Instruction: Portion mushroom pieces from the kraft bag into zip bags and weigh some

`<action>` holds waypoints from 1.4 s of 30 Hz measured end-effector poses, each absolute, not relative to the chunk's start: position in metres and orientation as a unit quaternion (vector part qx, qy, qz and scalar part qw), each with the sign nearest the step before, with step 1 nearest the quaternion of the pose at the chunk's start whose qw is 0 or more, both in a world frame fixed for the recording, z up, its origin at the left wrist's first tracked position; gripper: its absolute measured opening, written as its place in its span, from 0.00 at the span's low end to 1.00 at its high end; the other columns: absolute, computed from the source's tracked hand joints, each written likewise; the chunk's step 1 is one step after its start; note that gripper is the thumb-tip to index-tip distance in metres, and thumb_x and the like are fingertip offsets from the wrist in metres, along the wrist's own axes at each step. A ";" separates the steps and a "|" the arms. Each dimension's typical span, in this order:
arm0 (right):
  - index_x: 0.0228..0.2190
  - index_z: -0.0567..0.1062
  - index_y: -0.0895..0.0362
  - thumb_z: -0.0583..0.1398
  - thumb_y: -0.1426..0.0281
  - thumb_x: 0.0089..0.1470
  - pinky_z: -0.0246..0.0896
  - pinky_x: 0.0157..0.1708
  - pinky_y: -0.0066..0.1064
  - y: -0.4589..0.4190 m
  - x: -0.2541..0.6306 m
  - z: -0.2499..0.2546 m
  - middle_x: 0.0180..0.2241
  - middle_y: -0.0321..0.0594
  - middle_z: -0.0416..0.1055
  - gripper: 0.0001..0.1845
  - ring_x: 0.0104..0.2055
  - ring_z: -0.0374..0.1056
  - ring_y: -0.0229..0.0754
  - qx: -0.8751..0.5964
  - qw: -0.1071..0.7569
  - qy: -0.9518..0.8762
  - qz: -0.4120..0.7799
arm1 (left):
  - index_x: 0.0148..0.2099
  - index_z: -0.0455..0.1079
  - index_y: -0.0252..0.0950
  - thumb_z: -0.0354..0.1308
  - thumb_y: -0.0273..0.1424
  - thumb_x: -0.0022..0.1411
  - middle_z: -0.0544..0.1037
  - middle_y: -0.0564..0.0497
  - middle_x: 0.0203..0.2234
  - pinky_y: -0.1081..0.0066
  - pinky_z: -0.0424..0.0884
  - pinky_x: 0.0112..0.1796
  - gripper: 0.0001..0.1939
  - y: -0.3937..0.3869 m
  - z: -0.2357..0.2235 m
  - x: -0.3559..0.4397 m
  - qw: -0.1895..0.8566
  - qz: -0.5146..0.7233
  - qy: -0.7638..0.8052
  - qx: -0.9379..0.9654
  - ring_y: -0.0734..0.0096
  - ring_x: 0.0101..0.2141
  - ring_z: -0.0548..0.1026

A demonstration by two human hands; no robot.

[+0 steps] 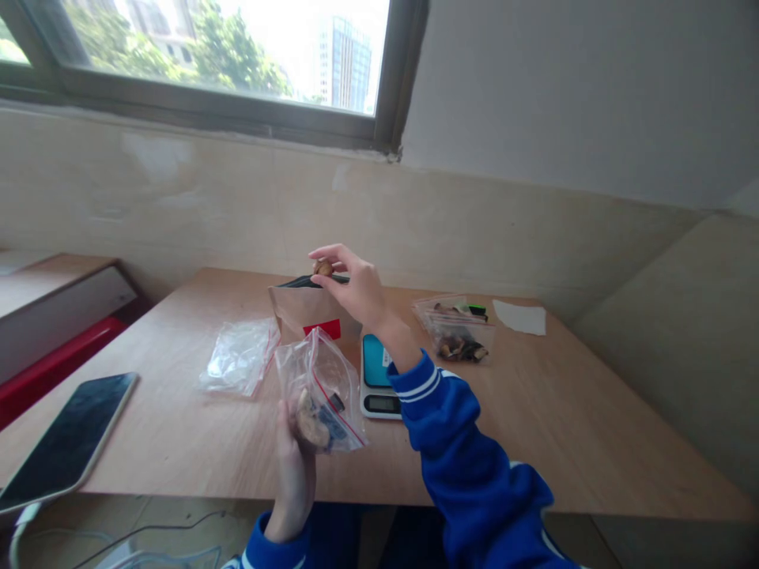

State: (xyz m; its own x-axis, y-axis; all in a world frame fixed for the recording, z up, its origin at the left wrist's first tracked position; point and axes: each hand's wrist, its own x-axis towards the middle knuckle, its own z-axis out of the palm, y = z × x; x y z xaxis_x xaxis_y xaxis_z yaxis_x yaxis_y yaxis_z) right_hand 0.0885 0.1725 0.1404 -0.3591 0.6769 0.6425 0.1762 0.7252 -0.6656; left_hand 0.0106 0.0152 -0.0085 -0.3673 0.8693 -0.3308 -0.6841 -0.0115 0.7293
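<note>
Head view: crinkled clear zip bag (322, 386) with red seal line, tan pouch (292, 310), rounded brown piece (323, 269).
Brown piece: above the pouch's mouth, in the right hand (361, 291).
Right hand: thumb and fingers pinching it.
Left hand (295, 468): closed on the zip bag's lower part, pale chunks (311, 428) inside.

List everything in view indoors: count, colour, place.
Window: one, grey-framed, upper left.
Rear wall: one, white-beige, background.
Table: one, light-brown, centre.
Desk: one, brown-grey, left.
Furnishing: one, red, left.
Phone: one, black-screened, left.
Cables: several, white/dark, lower left.
Scale: one, white-blue, centre.
Pouch: one, brown, centre.
Loose bag: one visible, clear, centre-left.
Filled bags: two visible, clear, right.
Small item: one, green-black, right.
Paper: one, white, right.
Held bag: one, clear, centre.
Held piece: one, brown, above pouch.
Left hand: one, blue-sleeved, holding bag.
Right hand: one, blue-sleeved, holding piece.
</note>
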 end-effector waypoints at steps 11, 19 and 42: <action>0.44 0.76 0.58 0.56 0.74 0.63 0.57 0.59 0.42 0.157 0.098 0.125 0.51 0.47 0.72 0.11 0.56 0.65 0.44 -0.299 0.440 -0.839 0.109 | 0.48 0.75 0.35 0.59 0.55 0.55 0.83 0.46 0.38 0.67 0.75 0.36 0.30 0.017 -0.006 0.006 0.537 0.718 0.432 0.100 0.60 0.38 0.81; 0.30 0.71 0.58 0.51 0.82 0.57 0.63 0.35 0.26 0.094 0.132 0.151 0.30 0.36 0.73 0.13 0.33 0.69 0.34 -0.248 0.230 -0.858 0.386 | 0.48 0.73 0.32 0.62 0.58 0.48 0.82 0.47 0.31 0.74 0.66 0.20 0.37 0.017 -0.010 0.006 0.515 0.720 0.452 0.106 0.67 0.25 0.76; 0.35 0.74 0.56 0.62 0.70 0.57 0.64 0.35 0.29 0.130 0.133 0.154 0.32 0.35 0.75 0.03 0.34 0.70 0.36 -0.330 0.376 -0.815 0.292 | 0.56 0.69 0.35 0.58 0.58 0.53 0.78 0.48 0.35 0.75 0.62 0.17 0.38 0.017 -0.005 -0.004 0.490 0.730 0.451 0.156 0.74 0.21 0.71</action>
State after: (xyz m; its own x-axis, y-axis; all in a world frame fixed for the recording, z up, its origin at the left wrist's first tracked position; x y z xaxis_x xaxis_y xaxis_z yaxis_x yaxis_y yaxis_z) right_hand 0.1326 0.1297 0.1540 -0.4993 0.7575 0.4206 0.3179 0.6117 -0.7244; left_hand -0.0044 0.0173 -0.0048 -0.4713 0.8557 -0.2136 -0.5745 -0.1141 0.8105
